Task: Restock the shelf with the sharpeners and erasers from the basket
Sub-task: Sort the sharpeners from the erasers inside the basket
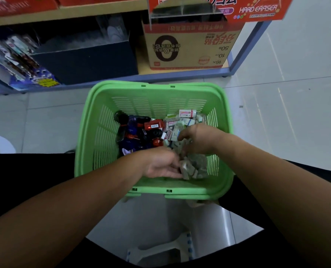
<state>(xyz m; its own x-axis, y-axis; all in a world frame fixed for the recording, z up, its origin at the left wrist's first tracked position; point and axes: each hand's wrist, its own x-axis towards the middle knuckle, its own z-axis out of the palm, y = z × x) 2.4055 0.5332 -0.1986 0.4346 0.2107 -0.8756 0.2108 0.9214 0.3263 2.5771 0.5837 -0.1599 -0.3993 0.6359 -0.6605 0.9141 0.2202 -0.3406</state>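
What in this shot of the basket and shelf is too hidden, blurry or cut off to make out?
- Head view: motion blur smears the fingers of the left hand and right hand among the erasers; any grip is unclear.
- Head view: the sharpeners form a dark heap in the basket; count untellable.
- Head view: the top edge cuts off the red display box.

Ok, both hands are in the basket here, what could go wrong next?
1. The erasers are small and loose; a handful gathered by the left hand and right hand could spill over the basket rim onto the floor.
2. The sharpeners lie against them, so one might get scooped along.
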